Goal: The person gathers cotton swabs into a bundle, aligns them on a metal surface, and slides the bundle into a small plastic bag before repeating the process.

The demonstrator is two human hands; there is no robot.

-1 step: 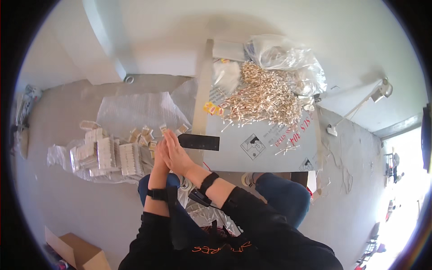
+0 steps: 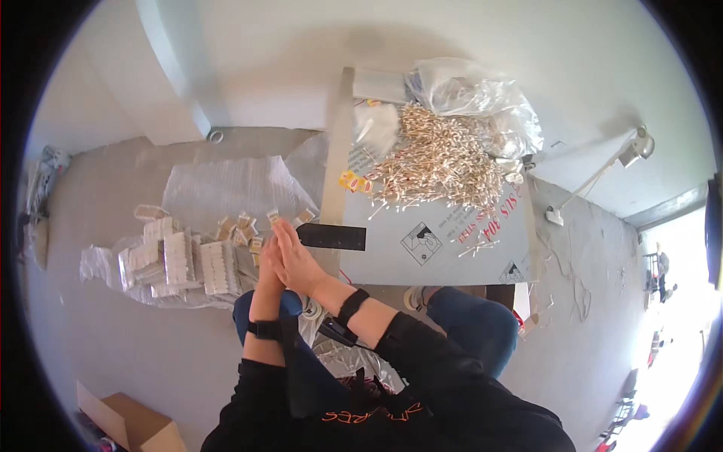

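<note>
Left hand (image 2: pixel 269 265) and right hand (image 2: pixel 295 260) pressed flat together, fingers straight, contents unseen, black bar (image 2: pixel 332 236) just beside right hand, white packets (image 2: pixel 181 264) left

Hands (image 2: pixel 282 260) pressed together above packets (image 2: pixel 188 264)

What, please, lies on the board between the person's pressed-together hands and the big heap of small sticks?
In the head view, a flat black rectangular strip lies there, right beside the hands; past it the grey board is mostly bare up to the heap of sticks.
</note>
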